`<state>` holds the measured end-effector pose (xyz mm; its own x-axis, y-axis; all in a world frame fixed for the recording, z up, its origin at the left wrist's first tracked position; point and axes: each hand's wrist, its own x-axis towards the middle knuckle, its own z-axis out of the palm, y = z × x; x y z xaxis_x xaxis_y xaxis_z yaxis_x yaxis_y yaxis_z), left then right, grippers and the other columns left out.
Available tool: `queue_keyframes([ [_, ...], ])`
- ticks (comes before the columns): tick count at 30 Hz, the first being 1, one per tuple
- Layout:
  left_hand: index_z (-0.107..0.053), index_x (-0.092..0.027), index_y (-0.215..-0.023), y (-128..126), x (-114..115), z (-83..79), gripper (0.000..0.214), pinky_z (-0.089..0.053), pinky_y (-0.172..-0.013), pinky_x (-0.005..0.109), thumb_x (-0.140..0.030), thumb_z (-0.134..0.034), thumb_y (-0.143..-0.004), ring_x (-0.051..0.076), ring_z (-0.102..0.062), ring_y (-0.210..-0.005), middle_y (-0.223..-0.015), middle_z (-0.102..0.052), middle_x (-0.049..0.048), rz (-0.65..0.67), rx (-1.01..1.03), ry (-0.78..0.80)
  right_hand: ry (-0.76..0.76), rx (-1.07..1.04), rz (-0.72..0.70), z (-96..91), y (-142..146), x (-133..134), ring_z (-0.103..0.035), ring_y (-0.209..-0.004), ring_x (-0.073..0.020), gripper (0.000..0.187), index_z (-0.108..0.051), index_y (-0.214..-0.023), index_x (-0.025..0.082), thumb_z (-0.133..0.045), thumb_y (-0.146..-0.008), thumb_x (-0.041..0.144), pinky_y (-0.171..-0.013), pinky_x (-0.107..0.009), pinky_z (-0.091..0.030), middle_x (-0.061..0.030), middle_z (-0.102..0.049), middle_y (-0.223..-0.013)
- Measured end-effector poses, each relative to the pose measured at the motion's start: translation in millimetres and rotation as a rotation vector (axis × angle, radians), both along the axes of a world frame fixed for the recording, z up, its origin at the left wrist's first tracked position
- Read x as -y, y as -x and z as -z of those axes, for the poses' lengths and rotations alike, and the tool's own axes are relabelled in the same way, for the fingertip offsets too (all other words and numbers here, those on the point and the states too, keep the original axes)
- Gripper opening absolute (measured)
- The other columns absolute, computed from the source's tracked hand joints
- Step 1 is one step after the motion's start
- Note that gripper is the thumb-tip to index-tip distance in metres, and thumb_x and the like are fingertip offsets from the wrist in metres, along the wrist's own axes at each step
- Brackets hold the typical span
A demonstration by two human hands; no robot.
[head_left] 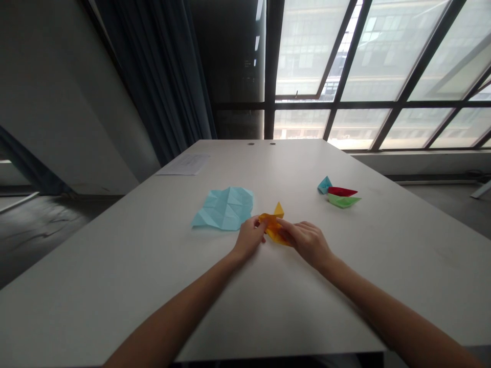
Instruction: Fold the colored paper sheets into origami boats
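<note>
Between my two hands is a partly folded piece of yellow-orange paper, with one pointed flap standing up at its far side. My left hand pinches its left edge, the fingers closed on the paper. On the right side, my right hand grips the same paper, its thumb and fingers pressed against the folds. The fingers cover part of the creases. Just beyond my left hand, a creased sheet of light blue paper lies spread out on the table.
To the right on the white table sit a red paper boat, a green paper boat and a small blue folded paper piece, close together. A printed sheet lies at the far left edge. Windows and a dark curtain stand behind.
</note>
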<state>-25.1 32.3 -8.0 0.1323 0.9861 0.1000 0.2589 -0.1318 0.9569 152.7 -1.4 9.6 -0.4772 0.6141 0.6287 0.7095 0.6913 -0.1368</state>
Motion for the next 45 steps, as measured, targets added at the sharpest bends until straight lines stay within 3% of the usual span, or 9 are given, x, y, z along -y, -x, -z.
queue_keyframes([
  [5,-0.056,-0.013,-0.073,3,-7,5.6,0.022,-0.034,-0.037,0.017,-0.033,-0.047,-0.077,0.008,-0.051,-0.037,-0.058,-0.057,0.0004,-0.103,0.068,0.040,-0.050,-0.011,-0.102,-6.0,-2,5,-0.061,-0.084,-0.0163,0.026,-0.061,-0.104,0.022,-0.042,-0.086,0.020,-0.072,-0.030,-0.046,-0.0062,-0.068,-0.090],
  [9,-0.052,-0.012,-0.077,2,-11,1.9,0.018,-0.037,-0.037,0.018,-0.029,-0.048,-0.076,0.010,-0.054,-0.039,-0.063,-0.059,0.0028,-0.223,0.260,0.195,-0.155,0.032,-0.226,-5.8,1,7,-0.057,-0.090,-0.0161,0.027,-0.060,-0.105,0.023,-0.044,-0.085,0.016,-0.078,-0.031,-0.045,-0.0041,-0.067,-0.090],
  [15,-0.050,-0.011,-0.088,4,-11,-8.4,0.018,-0.043,-0.045,0.020,-0.025,-0.043,-0.079,0.010,-0.057,-0.043,-0.062,-0.058,0.0027,-0.296,0.620,0.381,-0.212,0.094,-0.148,-2.0,4,4,-0.051,-0.095,-0.0190,0.030,-0.057,-0.108,0.023,-0.048,-0.082,0.012,-0.080,-0.033,-0.040,-0.0027,-0.067,-0.085],
  [20,-0.049,-0.012,-0.086,7,-11,-11.4,0.016,-0.045,-0.048,0.019,-0.024,-0.042,-0.080,0.009,-0.056,-0.044,-0.059,-0.057,0.0013,-0.327,0.738,0.454,-0.164,0.042,0.024,0.7,1,-2,-0.053,-0.087,-0.0190,0.034,-0.052,-0.116,0.022,-0.048,-0.083,0.017,-0.076,-0.032,-0.039,-0.0046,-0.066,-0.079],
  [26,-0.048,-0.012,-0.093,4,-12,-9.1,0.021,-0.045,-0.047,0.020,-0.029,-0.044,-0.081,0.010,-0.058,-0.048,-0.069,-0.059,0.0038,-0.241,0.556,0.278,-0.021,-0.140,0.177,-3.6,-6,-7,-0.054,-0.077,-0.0205,0.048,-0.040,-0.126,0.019,-0.052,-0.081,0.033,-0.074,-0.035,-0.040,-0.0049,-0.065,-0.078],
  [31,-0.054,-0.016,-0.083,5,-5,-9.2,0.026,-0.049,-0.052,0.020,-0.041,-0.051,-0.076,0.012,-0.058,-0.065,-0.077,-0.059,0.0028,-0.170,0.266,-0.055,0.199,-0.273,0.100,-6.9,-7,-6,-0.054,-0.075,-0.0189,0.031,-0.057,-0.104,0.021,-0.043,-0.083,0.040,-0.070,-0.032,-0.042,-0.0044,-0.063,-0.075],
  [33,-0.055,-0.016,-0.082,4,-1,-11.3,0.026,-0.049,-0.055,0.020,-0.042,-0.050,-0.077,0.012,-0.057,-0.067,-0.075,-0.058,0.0016,-0.123,0.212,-0.121,0.267,-0.331,0.097,-6.3,-5,-6,-0.055,-0.073,-0.0176,0.028,-0.060,-0.096,0.021,-0.042,-0.084,0.038,-0.067,-0.030,-0.043,-0.0042,-0.063,-0.077],
  [39,-0.053,-0.017,-0.082,1,4,-13.1,0.025,-0.048,-0.054,0.021,-0.040,-0.050,-0.078,0.012,-0.057,-0.065,-0.072,-0.057,0.0005,0.025,0.191,-0.097,0.411,-0.450,0.127,-2.0,2,-10,-0.054,-0.059,-0.0134,0.018,-0.063,-0.085,0.021,-0.050,-0.077,0.032,-0.053,-0.026,-0.043,-0.0017,-0.063,-0.070],
  [45,-0.055,-0.015,-0.072,0,4,-12.4,0.029,-0.045,-0.052,0.019,-0.043,-0.047,-0.079,0.010,-0.055,-0.058,-0.064,-0.056,0.0006,0.104,0.136,-0.091,0.469,-0.495,0.146,0.9,5,-10,-0.056,-0.054,-0.0128,0.016,-0.064,-0.079,0.021,-0.053,-0.072,0.029,-0.053,-0.026,-0.045,-0.0011,-0.066,-0.068],
])
